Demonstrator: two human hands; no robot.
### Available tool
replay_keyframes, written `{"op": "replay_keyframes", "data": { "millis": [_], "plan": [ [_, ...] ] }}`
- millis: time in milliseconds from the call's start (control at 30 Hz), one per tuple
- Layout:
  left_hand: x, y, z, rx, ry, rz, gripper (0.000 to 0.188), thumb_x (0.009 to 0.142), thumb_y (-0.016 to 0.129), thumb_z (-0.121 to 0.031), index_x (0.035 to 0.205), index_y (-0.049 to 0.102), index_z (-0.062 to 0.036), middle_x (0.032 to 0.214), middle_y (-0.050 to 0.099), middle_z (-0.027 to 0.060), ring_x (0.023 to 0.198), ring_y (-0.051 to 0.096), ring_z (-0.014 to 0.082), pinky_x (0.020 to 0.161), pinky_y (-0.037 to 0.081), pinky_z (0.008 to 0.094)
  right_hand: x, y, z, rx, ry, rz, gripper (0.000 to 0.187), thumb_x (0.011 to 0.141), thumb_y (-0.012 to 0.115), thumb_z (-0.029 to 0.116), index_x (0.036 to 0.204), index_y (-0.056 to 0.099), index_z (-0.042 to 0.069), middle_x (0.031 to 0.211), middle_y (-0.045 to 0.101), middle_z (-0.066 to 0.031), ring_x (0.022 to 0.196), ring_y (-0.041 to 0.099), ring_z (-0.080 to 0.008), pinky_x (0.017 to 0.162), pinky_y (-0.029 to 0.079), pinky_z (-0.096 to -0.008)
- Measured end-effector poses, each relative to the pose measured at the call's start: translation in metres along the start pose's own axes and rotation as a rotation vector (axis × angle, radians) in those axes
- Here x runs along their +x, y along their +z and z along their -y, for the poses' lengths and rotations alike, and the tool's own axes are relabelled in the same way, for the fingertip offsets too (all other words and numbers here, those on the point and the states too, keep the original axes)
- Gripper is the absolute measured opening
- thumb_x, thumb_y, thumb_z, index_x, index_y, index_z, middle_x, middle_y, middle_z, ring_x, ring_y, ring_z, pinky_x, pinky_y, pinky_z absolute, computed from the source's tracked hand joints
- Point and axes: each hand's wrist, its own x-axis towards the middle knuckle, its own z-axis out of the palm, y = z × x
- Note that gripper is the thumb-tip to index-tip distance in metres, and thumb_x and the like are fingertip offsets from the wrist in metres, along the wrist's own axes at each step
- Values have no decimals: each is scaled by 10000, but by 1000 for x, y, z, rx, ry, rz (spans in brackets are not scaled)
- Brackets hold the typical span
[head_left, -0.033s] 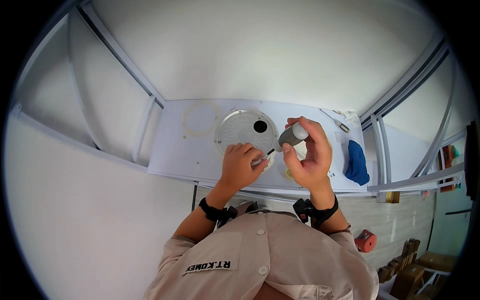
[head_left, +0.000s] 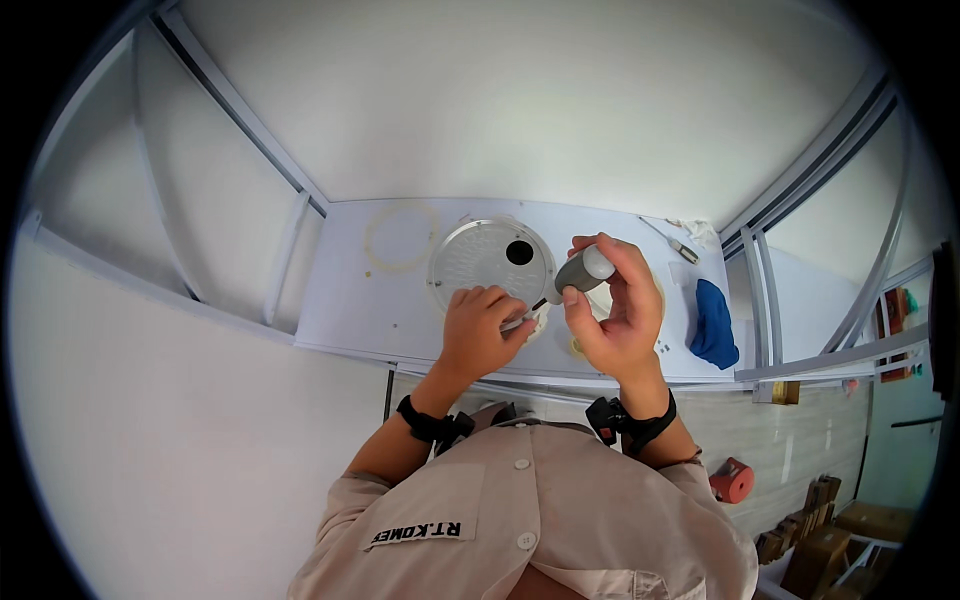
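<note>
A person's right hand (head_left: 618, 318) is gripping a grey screwdriver (head_left: 578, 274), fingers wrapped around its handle, while the left hand (head_left: 482, 330) is pinching a small white part (head_left: 527, 322) at the tip. The tool is slanting handle-up-right, tip-down-left, above the white counter (head_left: 350, 310); steadying the tip squarely looks wise. Beyond sits a round perforated disc (head_left: 480, 258).

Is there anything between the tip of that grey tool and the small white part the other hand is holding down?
Nothing visible blocks it. The right hand holds the grey tool with its tip angled down toward the small white part under the left hand. The round perforated plate lies behind them, on the white bench.
</note>
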Motion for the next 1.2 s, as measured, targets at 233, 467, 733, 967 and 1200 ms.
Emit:
{"op": "replay_keyframes", "data": {
  "millis": [233, 467, 733, 967, 1200],
  "plan": [
    [-2, -1, 5, -45, -23, 52, 283, 724, 928, -379, 848, 777, -174, 829, 647, -66, 784, 604, 197, 791, 423, 390, -6, 3, 0, 27, -2, 53, 572, 817, 755, -45, 1371, 611, -34, 1238, 707, -218, 1122, 707, -334, 959, 566, -397],
    [-5, 0, 9, -62, -17, 36, 343, 674, 955, -421, 872, 823, -174, 846, 658, -69, 804, 621, 186, 804, 429, 384, -6, 4, 0, 18, -29, 106, 614, 850, 744, -82, 1430, 550, -40, 1261, 663, -227, 1163, 693, -342, 972, 575, -418],
    [-10, 3, 9, -53, -39, 17, 353, 655, 962, -424, 868, 827, -177, 847, 659, -71, 807, 623, 181, 804, 432, 386, -4, 7, -1, -73, -121, 78, 582, 808, 817, -22, 1360, 632, -9, 1223, 692, -207, 1058, 711, -331, 882, 585, -385],
    [-7, -1, 6, -45, -48, 49, 385, 622, 970, -431, 860, 808, -175, 858, 659, -73, 825, 625, 185, 813, 433, 390, -4, 2, 5, -142, -172, 100, 574, 768, 916, 57, 1285, 670, 9, 1165, 673, -184, 954, 675, -295, 815, 559, -379],
    [-8, 1, 9, -44, -59, 62, 408, 625, 967, -449, 908, 833, -188, 879, 672, -75, 853, 637, 185, 843, 447, 395, -6, -1, 3, -136, -143, 119, 609, 800, 884, 39, 1354, 638, -18, 1172, 690, -210, 1011, 692, -323, 871, 561, -400]
  ]
}}
